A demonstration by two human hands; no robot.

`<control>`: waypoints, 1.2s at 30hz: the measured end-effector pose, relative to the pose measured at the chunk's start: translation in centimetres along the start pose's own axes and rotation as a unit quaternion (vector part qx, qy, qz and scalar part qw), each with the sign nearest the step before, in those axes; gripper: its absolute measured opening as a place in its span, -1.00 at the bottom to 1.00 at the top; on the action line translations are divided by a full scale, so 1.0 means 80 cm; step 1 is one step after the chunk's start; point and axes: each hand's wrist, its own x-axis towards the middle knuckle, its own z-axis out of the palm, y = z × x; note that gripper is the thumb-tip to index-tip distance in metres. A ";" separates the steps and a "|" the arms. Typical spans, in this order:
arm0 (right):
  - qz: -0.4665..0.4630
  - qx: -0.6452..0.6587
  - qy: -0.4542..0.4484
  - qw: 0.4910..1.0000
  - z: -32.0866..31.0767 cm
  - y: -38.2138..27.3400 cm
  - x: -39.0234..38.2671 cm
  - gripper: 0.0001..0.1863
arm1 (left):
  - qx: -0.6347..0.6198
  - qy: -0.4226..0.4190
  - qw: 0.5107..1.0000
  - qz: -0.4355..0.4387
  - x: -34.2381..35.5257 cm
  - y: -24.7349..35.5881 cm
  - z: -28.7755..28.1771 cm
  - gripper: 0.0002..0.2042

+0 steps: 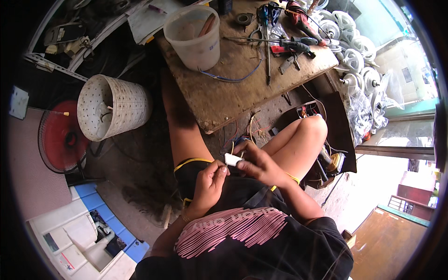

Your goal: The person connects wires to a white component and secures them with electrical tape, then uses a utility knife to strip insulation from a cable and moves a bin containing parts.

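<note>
Above my lap, my right hand (pixel 261 164) grips a small white block-shaped piece (pixel 232 159), its exact kind too small to tell. A pale yellowish wire (pixel 233 147) rises beside the piece, near my right fingers. My left hand (pixel 212 181) is closed in a pinch just left of the white piece. Whatever lies between its thumb and forefinger is too small to make out. Past my hands, several loose coloured wires (pixel 252 129) lie between my knees, under the table's near edge.
A worn wooden table (pixel 242 100) ahead bears a white bucket (pixel 193 51), pliers, a screwdriver (pixel 268 60) and a red power tool (pixel 301 18). At left are a perforated white tub (pixel 126 105) and a red fan (pixel 65 135). A dark tool box (pixel 343 126) stands by my right knee.
</note>
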 end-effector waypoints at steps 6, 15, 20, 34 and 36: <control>-0.042 -0.080 -0.053 0.995 0.011 0.012 0.009 -0.72 | -0.069 -0.029 0.997 0.003 0.000 0.002 0.002 -0.82; -0.029 -0.031 -0.032 0.999 0.011 0.011 0.009 -0.78 | -0.016 -0.043 0.998 0.034 -0.001 0.004 -0.003 -0.81; -0.033 -0.029 -0.030 0.999 0.015 0.014 0.009 -0.82 | 0.041 -0.057 0.997 0.030 -0.003 0.016 -0.006 -0.81; 0.001 -0.117 -0.048 0.992 0.004 -0.009 0.007 -0.79 | 0.022 0.026 0.997 0.069 -0.002 0.006 0.005 -0.90; -0.026 -0.129 -0.043 0.990 0.005 -0.001 0.010 -0.78 | 0.053 0.025 0.995 0.078 -0.003 0.000 0.006 -0.90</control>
